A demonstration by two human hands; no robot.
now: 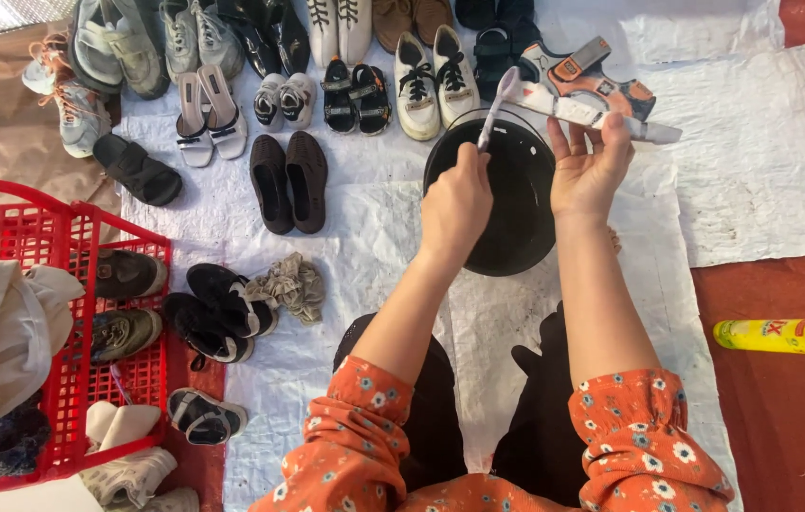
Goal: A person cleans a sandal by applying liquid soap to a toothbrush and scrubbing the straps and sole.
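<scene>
Basin (516,248), black and round, sat before the knees on white sheeting, right hand (590,175) gripping an orange sandal (599,95) over its far rim, left hand (456,207) clenched on a toothbrush (494,112) above it — short, firm strokes would suit best.

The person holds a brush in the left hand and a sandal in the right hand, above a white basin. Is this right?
Not quite: the basin is black, not white, as the head view shows. The left hand does hold the brush and the right hand the sandal above it.
</scene>
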